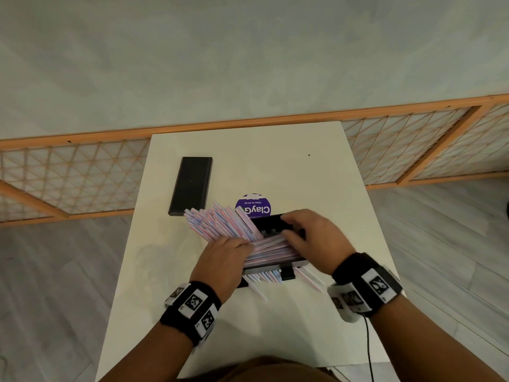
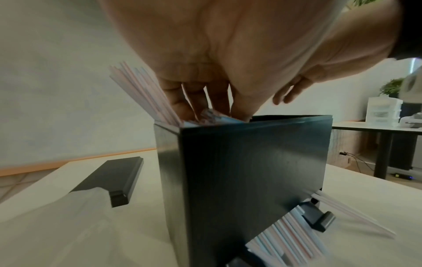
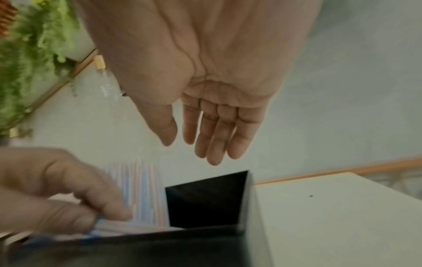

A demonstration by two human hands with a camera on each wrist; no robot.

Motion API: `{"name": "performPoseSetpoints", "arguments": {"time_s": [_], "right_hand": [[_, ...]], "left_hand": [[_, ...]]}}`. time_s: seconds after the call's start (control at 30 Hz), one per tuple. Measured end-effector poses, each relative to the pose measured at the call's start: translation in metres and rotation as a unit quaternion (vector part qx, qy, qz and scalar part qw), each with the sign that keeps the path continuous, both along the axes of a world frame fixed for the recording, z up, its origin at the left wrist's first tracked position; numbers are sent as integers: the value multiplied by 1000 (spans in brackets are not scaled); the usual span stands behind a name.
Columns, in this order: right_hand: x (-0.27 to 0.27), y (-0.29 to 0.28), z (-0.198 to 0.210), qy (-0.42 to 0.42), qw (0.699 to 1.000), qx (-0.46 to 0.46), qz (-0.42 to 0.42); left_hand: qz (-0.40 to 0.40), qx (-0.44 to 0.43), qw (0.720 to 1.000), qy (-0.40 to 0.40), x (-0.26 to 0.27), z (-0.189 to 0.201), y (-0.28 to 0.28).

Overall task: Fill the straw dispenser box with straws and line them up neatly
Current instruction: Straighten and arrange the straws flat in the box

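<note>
The black straw dispenser box stands open-topped at the middle of the white table. Striped straws fan up and out of its left end; others lie flat inside. More straws stick out of the slot at the front. My left hand reaches into the box, with fingers and thumb curled on the straws. My right hand hovers over the right end, fingers straight, holding nothing.
The box's black lid lies flat at the back left. A round purple tub stands just behind the box. A few loose straws lie by the front right corner. A wooden lattice screen runs behind the table.
</note>
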State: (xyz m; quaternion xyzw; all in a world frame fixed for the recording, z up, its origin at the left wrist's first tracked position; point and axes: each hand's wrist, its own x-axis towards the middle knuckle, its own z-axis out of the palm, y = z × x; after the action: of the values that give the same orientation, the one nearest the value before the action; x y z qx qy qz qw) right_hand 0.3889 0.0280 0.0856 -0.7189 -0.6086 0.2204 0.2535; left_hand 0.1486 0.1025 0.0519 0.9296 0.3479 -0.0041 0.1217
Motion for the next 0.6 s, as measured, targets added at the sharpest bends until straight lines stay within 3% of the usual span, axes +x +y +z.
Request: {"name": "performPoseSetpoints", "arguments": {"time_s": [0.1, 0.17, 0.3, 0.37, 0.6], "right_hand": [[27, -27, -3, 15, 994, 11, -110], [41, -44, -18, -5, 987, -33, -160], [40, -68, -73, -60, 952, -276, -115], [26, -72, -97, -42, 937, -335, -90], [-6, -63, -137, -55, 951, -293, -80]], "left_hand": [[12, 10, 1000, -10, -8, -7, 4], [20, 19, 999, -22, -9, -7, 5], [31, 23, 998, -39, -6, -6, 1], [35, 24, 998, -37, -4, -5, -3], [54, 34, 998, -30, -6, -11, -12]]}}
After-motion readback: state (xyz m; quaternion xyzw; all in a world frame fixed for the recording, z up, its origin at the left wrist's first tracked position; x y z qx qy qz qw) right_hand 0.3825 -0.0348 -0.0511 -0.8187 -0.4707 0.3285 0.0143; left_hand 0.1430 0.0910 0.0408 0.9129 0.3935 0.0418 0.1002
